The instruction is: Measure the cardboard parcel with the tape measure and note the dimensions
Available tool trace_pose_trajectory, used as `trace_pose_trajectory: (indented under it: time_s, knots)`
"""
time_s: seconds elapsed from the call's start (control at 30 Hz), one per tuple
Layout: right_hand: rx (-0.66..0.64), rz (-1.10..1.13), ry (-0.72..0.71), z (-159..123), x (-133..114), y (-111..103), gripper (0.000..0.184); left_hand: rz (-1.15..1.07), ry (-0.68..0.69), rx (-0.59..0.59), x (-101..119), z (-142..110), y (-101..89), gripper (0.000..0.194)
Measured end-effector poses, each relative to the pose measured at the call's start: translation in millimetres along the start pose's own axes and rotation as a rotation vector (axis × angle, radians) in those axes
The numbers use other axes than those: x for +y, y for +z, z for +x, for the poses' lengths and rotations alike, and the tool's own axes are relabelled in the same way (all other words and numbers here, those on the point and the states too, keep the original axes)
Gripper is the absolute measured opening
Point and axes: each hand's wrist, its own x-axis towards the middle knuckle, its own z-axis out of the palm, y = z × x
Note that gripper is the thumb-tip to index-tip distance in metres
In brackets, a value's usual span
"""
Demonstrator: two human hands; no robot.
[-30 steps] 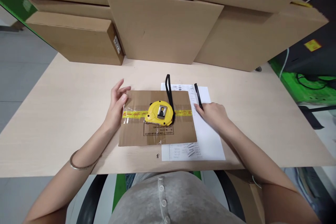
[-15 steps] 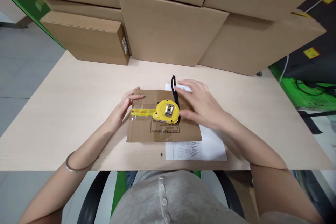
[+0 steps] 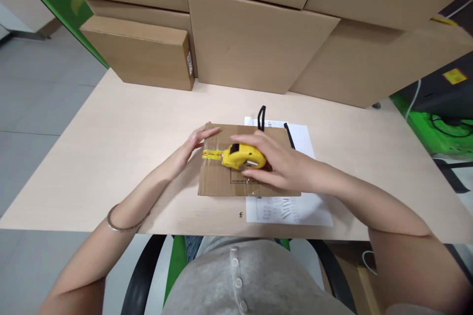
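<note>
A flat brown cardboard parcel (image 3: 218, 182) with a strip of yellow tape lies on the light wooden table (image 3: 121, 128). On top of it sits a yellow tape measure (image 3: 240, 156) with a black wrist strap (image 3: 261, 117). My right hand (image 3: 275, 162) is wrapped around the tape measure, tipping it on its edge. The fingers of my left hand (image 3: 192, 145) lie flat against the parcel's left edge. A silver bangle is on my left wrist.
A white printed sheet (image 3: 291, 206) lies under the parcel's right side, with a black pen (image 3: 288, 136) on it. Stacked cardboard boxes (image 3: 254, 34) line the table's far side. Green equipment with cables (image 3: 436, 128) stands at the right.
My right hand left the pen and paper, moved left over the parcel and closed on the tape measure, tilting it up. My left hand stayed at the parcel's left edge.
</note>
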Motion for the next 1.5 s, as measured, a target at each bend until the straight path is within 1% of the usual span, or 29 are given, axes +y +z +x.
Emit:
trace_pose_trajectory:
  time_s: [0.07, 0.13, 0.2, 0.3, 0.37, 0.43, 0.53, 0.6, 0.67, 0.73, 0.77, 0.87, 0.93, 1.13, 1.3, 1.43, 1.5]
  knots:
    - [0.000, -0.003, -0.077, 21, -6, -1, 0.057, -0.074, 0.028, 0.005, -2, 2, 2.6, 0.060]
    - [-0.003, 0.007, -0.139, 42, -11, -2, 0.054, -0.164, 0.044, 0.050, -2, 4, 5.8, 0.064]
    - [-0.054, -0.024, -0.144, 57, -14, 0, 0.054, -0.220, 0.033, 0.111, -2, 5, 8.5, 0.069]
    - [-0.137, -0.155, -0.114, 68, -20, 7, 0.054, -0.242, 0.002, 0.117, 0, 5, 10.0, 0.078]
    - [-0.123, -0.235, -0.121, 70, -24, 12, 0.047, -0.232, -0.008, 0.086, 0, 4, 8.6, 0.080]
    - [-0.075, -0.287, -0.129, 68, -24, 15, 0.039, -0.197, 0.013, 0.065, -2, 3, 5.3, 0.076]
    - [-0.065, -0.307, -0.069, 54, -18, 9, 0.036, -0.041, 0.077, 0.041, -3, 1, -1.9, 0.063]
    - [-0.059, -0.299, 0.044, 33, -11, -3, 0.042, 0.108, 0.102, 0.016, -3, 1, -6.6, 0.051]
    - [-0.036, -0.294, 0.201, 5, -1, -19, 0.048, 0.184, 0.087, -0.013, -1, 0, -9.9, 0.045]
    - [-0.034, -0.274, 0.344, -28, 9, -35, 0.043, 0.173, 0.060, -0.023, 1, 1, -11.6, 0.044]
    - [-0.027, -0.252, 0.390, -45, 15, -42, 0.040, 0.163, 0.054, -0.021, 2, 1, -12.0, 0.044]
    - [0.063, -0.190, 0.451, -82, 30, -52, 0.040, 0.167, 0.051, -0.008, 2, 2, -11.9, 0.045]
    - [0.110, -0.172, 0.454, -94, 37, -53, 0.040, 0.165, 0.046, 0.001, 2, 3, -11.5, 0.045]
    - [0.128, -0.151, 0.456, -101, 40, -48, 0.041, 0.158, 0.031, 0.010, 4, 1, -11.1, 0.042]
    - [0.141, -0.146, 0.473, -105, 43, -45, 0.039, 0.176, 0.048, 0.014, 0, 1, -11.9, 0.044]
    - [0.104, -0.153, 0.504, -105, 41, -54, 0.041, 0.195, 0.052, 0.028, 1, 0, -11.2, 0.045]
    - [0.097, -0.150, 0.487, -96, 36, -61, 0.043, 0.215, 0.064, 0.032, 2, 0, -11.5, 0.044]
